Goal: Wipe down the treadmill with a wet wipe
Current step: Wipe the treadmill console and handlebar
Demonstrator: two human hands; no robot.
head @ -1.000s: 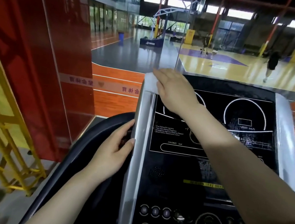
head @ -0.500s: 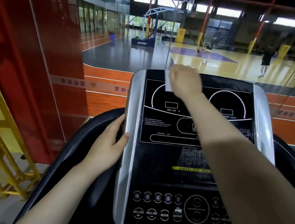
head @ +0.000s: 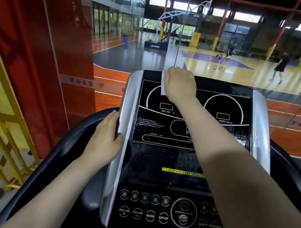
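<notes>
A thin white wet wipe [head: 162,86], judged limp and light, is pressed under the right hand [head: 180,85] on the black glossy treadmill console [head: 188,156]. The console's silver left edge [head: 125,110] is gripped by the left hand [head: 104,140]. The wipe is best held bunched under the fingers.

console [head: 188,156] black, white markings | side trims [head: 123,129] silver | wipe [head: 162,86] seemingly white | pillar [head: 40,43] red

Right hand [head: 180,85] with wipe [head: 163,86] sits at the console [head: 188,156] top edge; glass pane [head: 182,32] rises just beyond it, blocking reach forward. Panel to its right is open up to the silver right trim [head: 260,127]. Left hand [head: 104,140] grips the left trim [head: 126,101], covering that edge. Below the right forearm, the button rows [head: 142,205] are unobstructed.
</notes>
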